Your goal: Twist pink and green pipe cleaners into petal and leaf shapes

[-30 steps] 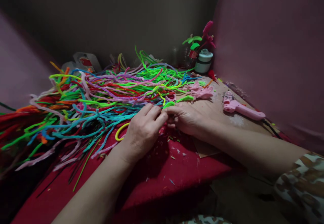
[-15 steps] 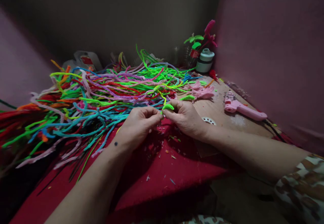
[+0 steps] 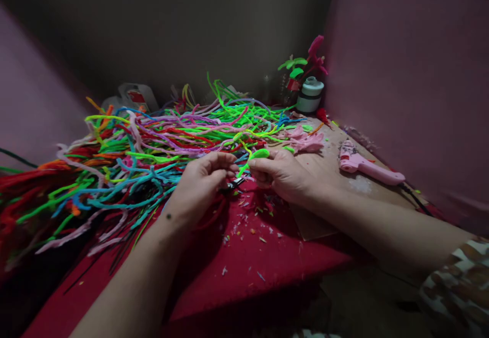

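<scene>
Head camera: a tangle of coloured fuzzy stems (image 3: 164, 139) lay at nine o'clock on the red tabletop (image 3: 263, 266). At eight, the fingers of the left hand (image 3: 200, 180) stood slightly apart, near a green piece (image 3: 261, 153) — this sat at the dial's centre, clamped in the fingers of the right hand (image 3: 284, 175) at four. At three lay a pink glue gun (image 3: 370, 167).
</scene>
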Demonstrator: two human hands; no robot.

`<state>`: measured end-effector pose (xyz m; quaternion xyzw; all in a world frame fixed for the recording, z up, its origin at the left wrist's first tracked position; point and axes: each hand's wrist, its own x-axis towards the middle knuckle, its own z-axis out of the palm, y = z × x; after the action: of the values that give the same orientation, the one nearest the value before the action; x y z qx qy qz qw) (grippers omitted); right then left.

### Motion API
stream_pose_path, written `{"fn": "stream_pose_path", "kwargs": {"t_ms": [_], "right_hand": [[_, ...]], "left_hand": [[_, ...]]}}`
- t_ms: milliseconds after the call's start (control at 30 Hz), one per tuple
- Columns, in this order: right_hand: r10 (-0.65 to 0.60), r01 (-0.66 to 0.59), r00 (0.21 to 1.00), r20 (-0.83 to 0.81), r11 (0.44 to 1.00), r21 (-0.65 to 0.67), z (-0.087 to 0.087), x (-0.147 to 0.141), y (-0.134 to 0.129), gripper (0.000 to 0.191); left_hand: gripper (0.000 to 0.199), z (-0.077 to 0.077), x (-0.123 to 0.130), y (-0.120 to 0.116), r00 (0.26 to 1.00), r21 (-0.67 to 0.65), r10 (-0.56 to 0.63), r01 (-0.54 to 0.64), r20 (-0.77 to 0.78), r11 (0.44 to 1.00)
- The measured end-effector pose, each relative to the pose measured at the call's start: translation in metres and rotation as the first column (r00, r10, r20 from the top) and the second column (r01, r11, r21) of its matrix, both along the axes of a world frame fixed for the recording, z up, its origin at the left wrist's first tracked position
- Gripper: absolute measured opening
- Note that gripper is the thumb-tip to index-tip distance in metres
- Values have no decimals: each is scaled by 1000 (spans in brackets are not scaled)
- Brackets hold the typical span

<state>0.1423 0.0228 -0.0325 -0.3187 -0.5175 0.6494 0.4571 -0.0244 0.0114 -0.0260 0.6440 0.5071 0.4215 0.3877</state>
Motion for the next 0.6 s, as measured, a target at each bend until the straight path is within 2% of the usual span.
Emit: {"fn": "stream_pose_path", "kwargs": {"t_ms": [33,67,133,167,233,267,333,367,433,500,533,600], "right_hand": [[3,-5,999,42,999,38,4,1,-2,24],[8,-14,997,76,997,75,8,3,-3,23],[7,-24,992,127,991,132,12,3,-5,21],[-5,-19,989,148,987,158,12,3,-5,20],[-59,23,982,177,980,199,9,2,-5,19],[-87,46,978,189,976,213,7,1,-5,18],[-141,94,970,200,970,225,0,-1,-3,17],[-166,117,964,208,967,225,-4,-2,-2,17],[-208,156,952,226,961,228,-10,-3,-1,18],[-243,186,942,233,952,242,-14,-5,0,21],[-255,196,940,227,948,252,-15,-5,0,21],[-248,197,948,197,949,245,-16,-7,0,20]], "left_hand": [[19,2,-3,2,985,-173,-50,79,164,982],[20,3,-6,2,952,-295,-84,174,294,939],[26,7,-9,2,899,-399,-132,312,417,862],[29,9,-9,2,898,-411,-158,337,411,847],[30,12,-7,-1,940,-380,-207,302,272,874],[27,13,-5,-3,966,-322,-216,252,144,912],[21,11,1,-7,970,-93,-158,143,-184,985],[21,8,4,-9,936,62,-81,108,-343,992],[22,-1,8,-13,819,339,119,97,-562,936],[23,-9,10,-15,714,479,263,114,-649,870],[23,-12,10,-15,699,502,293,109,-653,858],[22,-11,7,-14,734,483,295,50,-611,874]]}}
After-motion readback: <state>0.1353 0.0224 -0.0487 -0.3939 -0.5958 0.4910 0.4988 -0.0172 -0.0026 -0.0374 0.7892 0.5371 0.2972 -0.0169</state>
